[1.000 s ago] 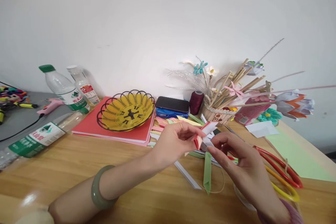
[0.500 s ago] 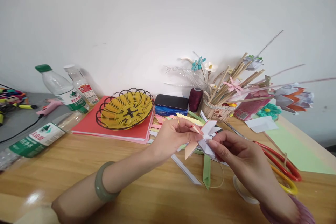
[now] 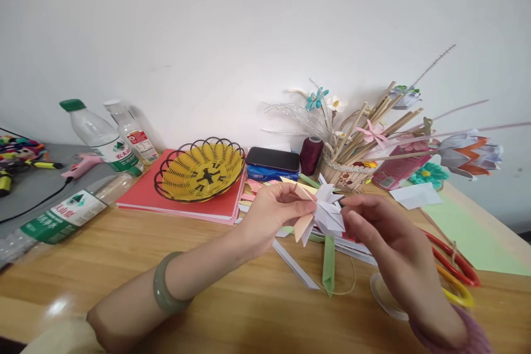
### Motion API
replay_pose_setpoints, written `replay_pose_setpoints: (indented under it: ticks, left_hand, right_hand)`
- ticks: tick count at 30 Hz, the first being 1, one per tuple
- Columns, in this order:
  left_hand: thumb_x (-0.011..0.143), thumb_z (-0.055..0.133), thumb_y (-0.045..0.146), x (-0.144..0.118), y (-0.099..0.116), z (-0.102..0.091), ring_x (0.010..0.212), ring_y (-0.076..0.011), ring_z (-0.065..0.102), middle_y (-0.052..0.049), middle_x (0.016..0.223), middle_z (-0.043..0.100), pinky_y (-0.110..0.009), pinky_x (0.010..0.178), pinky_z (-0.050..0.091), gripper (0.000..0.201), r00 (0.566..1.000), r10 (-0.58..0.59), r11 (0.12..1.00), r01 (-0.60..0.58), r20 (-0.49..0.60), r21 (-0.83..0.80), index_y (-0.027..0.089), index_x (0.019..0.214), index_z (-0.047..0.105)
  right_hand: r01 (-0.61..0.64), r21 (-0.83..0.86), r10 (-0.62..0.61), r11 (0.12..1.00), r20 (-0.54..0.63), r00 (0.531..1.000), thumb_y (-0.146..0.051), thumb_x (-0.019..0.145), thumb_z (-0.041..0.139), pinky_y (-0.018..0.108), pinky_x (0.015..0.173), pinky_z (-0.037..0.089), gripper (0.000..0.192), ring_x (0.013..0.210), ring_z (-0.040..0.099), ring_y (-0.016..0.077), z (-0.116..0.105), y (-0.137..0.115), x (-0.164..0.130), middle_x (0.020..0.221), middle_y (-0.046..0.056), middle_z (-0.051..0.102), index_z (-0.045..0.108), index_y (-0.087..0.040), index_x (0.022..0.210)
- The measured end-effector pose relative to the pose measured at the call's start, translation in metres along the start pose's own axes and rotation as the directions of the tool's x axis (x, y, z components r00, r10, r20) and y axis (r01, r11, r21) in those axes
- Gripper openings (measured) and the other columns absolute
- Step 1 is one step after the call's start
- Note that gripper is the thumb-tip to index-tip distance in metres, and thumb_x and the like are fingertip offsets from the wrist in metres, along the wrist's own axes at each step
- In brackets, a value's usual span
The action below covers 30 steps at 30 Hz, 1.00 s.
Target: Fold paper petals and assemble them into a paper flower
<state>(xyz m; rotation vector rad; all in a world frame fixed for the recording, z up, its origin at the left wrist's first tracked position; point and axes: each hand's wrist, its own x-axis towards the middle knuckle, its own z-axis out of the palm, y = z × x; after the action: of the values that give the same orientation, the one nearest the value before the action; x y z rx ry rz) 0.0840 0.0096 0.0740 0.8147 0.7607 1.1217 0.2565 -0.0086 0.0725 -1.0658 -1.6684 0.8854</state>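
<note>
Above the desk, my left hand (image 3: 274, 215) pinches a folded paper flower (image 3: 329, 214) between thumb and fingers. Its petals are mostly white, with peach-coloured ones on the left side. Close by on the right is my right hand (image 3: 390, 251), thumb and fingers apart, with nothing visible in it. Whether a fingertip still brushes the flower's edge, I cannot tell. Beneath the hands lie folded paper strips, among them a green strip (image 3: 328, 265) and a white strip (image 3: 294, 264). The hands hide part of this pile.
Behind stand a yellow woven basket (image 3: 199, 171) on red paper (image 3: 136, 196), a phone (image 3: 272, 159), a thread spool (image 3: 311, 156) and a pot of sticks (image 3: 344, 174). Scissors (image 3: 456, 265) and a tape roll (image 3: 384, 296) lie at right, plastic bottles (image 3: 64, 218) at left.
My right hand has let go of the flower's white petals and drawn slightly right, its fingers parting. The flower, still in my left hand, has turned and shows more white petals.
</note>
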Motion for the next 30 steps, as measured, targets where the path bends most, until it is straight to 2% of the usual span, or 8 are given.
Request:
replay_pose_setpoints:
  ticks: [3, 6, 9, 14, 19, 24, 26, 30]
  left_hand:
    - [0.056, 0.079, 0.023, 0.0, -0.001, -0.003, 0.061, -0.0088, 0.057, 0.0, 0.067, 0.062, -0.022, 0.061, 0.045, 0.025, 0.996, -0.083, 0.995, 0.082, -0.025, -0.057, 0.013, 0.071, 0.062]
    - [0.06, 0.077, 0.02, -0.001, 0.0, -0.003, 0.065, -0.0085, 0.057, -0.001, 0.075, 0.063, -0.021, 0.063, 0.044, 0.024, 0.989, -0.143, 0.986, 0.139, -0.039, -0.088, 0.013, 0.078, 0.063]
    - [0.065, 0.074, 0.019, -0.001, 0.001, -0.001, 0.066, -0.0086, 0.057, -0.004, 0.082, 0.064, -0.021, 0.064, 0.044, 0.017, 0.986, -0.165, 0.981, 0.165, 0.003, -0.106, 0.011, 0.076, 0.064]
    - [0.067, 0.071, 0.014, -0.003, 0.0, 0.003, 0.059, -0.008, 0.055, -0.002, 0.068, 0.06, -0.021, 0.06, 0.044, 0.012, 0.977, -0.209, 0.965, 0.212, 0.034, -0.152, 0.01, 0.069, 0.06]
    - [0.063, 0.075, 0.018, -0.004, -0.004, 0.008, 0.069, -0.0102, 0.057, -0.003, 0.072, 0.062, -0.02, 0.063, 0.044, 0.019, 0.985, -0.166, 0.958, 0.173, 0.049, -0.228, 0.011, 0.07, 0.059]
    - [0.064, 0.074, 0.025, -0.005, -0.008, 0.004, 0.068, -0.009, 0.056, -0.004, 0.076, 0.063, -0.019, 0.062, 0.042, 0.023, 0.988, -0.076, 0.977, 0.101, 0.134, -0.19, 0.01, 0.078, 0.063]
    - [0.066, 0.072, 0.023, -0.006, -0.007, 0.002, 0.069, -0.0089, 0.056, -0.003, 0.08, 0.063, -0.02, 0.064, 0.042, 0.02, 0.985, -0.007, 0.986, 0.035, 0.171, -0.164, 0.012, 0.08, 0.064]
    - [0.062, 0.073, 0.015, -0.008, -0.006, 0.002, 0.079, -0.0121, 0.057, -0.003, 0.088, 0.062, -0.023, 0.069, 0.044, 0.018, 0.965, 0.184, 0.981, -0.168, 0.189, -0.096, 0.014, 0.067, 0.056]
  right_hand:
    - [0.264, -0.167, -0.261, 0.95, 0.036, 0.965, -0.021, 0.081, 0.056, 0.028, 0.061, 0.045, 0.026, 0.072, 0.053, 0.015, 0.0, 0.004, -0.004, 0.084, 0.002, 0.055, 0.055, -0.03, 0.105]
    - [0.415, -0.252, -0.399, 0.875, 0.112, 0.91, -0.012, 0.081, 0.052, 0.029, 0.06, 0.045, 0.037, 0.073, 0.053, 0.0159, -0.002, 0.006, -0.004, 0.085, 0.003, 0.055, 0.055, -0.032, 0.111]
    - [0.513, -0.356, -0.518, 0.781, 0.092, 0.851, -0.008, 0.078, 0.053, 0.03, 0.06, 0.045, 0.039, 0.076, 0.054, 0.0166, -0.002, 0.006, -0.001, 0.086, 0.004, 0.054, 0.056, -0.031, 0.11]
    - [0.578, -0.486, -0.623, 0.656, 0.083, 0.778, -0.006, 0.075, 0.057, 0.029, 0.057, 0.047, 0.034, 0.071, 0.058, 0.0159, -0.001, 0.004, -0.001, 0.082, 0.004, 0.059, 0.061, -0.028, 0.101]
    - [0.521, -0.553, -0.638, 0.65, -0.024, 0.77, -0.008, 0.071, 0.061, 0.029, 0.053, 0.048, 0.03, 0.062, 0.06, 0.0165, 0.004, -0.001, -0.005, 0.075, 0.002, 0.063, 0.064, -0.029, 0.091]
    - [0.519, -0.539, -0.628, 0.663, -0.024, 0.778, -0.008, 0.074, 0.058, 0.031, 0.054, 0.048, 0.032, 0.064, 0.06, 0.0177, 0.004, -0.002, -0.01, 0.079, 0.003, 0.063, 0.061, -0.031, 0.097]
    - [0.49, -0.489, -0.582, 0.721, -0.045, 0.812, -0.011, 0.076, 0.057, 0.031, 0.058, 0.049, 0.033, 0.068, 0.06, 0.0182, 0.002, -0.001, -0.012, 0.082, 0.004, 0.063, 0.059, -0.032, 0.101]
    - [0.365, -0.267, -0.414, 0.892, -0.16, 0.896, -0.018, 0.083, 0.051, 0.03, 0.061, 0.05, 0.026, 0.072, 0.059, 0.0168, 0.0, 0.001, -0.016, 0.083, 0.003, 0.062, 0.055, -0.028, 0.106]
